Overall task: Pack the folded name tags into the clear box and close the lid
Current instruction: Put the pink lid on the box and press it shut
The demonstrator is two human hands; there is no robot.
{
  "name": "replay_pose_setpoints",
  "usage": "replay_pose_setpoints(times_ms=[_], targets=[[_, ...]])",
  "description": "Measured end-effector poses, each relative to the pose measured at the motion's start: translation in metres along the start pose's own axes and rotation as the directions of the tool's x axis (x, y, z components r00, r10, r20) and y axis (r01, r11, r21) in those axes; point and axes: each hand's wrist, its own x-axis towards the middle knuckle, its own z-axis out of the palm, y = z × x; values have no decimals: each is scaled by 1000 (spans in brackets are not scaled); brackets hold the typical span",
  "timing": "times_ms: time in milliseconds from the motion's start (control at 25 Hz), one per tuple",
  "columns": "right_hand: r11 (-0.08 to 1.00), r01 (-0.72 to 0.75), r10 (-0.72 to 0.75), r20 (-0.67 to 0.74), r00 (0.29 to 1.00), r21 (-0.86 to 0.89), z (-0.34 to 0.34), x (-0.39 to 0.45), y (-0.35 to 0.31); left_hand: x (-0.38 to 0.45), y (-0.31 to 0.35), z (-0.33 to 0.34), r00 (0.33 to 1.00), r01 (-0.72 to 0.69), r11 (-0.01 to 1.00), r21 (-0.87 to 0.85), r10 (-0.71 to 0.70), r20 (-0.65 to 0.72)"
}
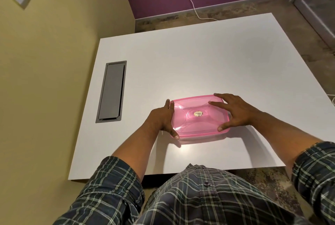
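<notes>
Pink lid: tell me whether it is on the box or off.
On. The pink lid covers the box, both hands pressing its ends; whether it is snapped tight cannot be told.

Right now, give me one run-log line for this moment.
pink lid on box | left hand at left edge | right hand pressing top | white table
</notes>
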Motion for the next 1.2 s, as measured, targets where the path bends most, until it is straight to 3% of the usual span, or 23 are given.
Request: replay_pose_setpoints(times_ms=[240, 560, 800, 1000, 1200], targets=[[994, 37, -25, 115, 993, -99, -13, 6, 0, 1, 10, -5, 999, 32, 994, 105, -32, -3], [996, 34, -22, 143, 989, -79, -18, 9, -6, -2, 6, 2, 1000, 2, 999, 32, -2, 4], [991, 79, -63, 144, 988, -107, -19, 10, -4, -1, 14, -7, 998, 26, 981, 193, -16, -53], [982, 77, -61, 96, 993, -170, -13, 5, 1, 1, 11, -5, 997, 20, 972, 234, -2, -78], [994, 46, -29, 159, 987, -102, -15, 16, 4, 1, 12, -6, 996, 43, 972, 231, -24, -85]])
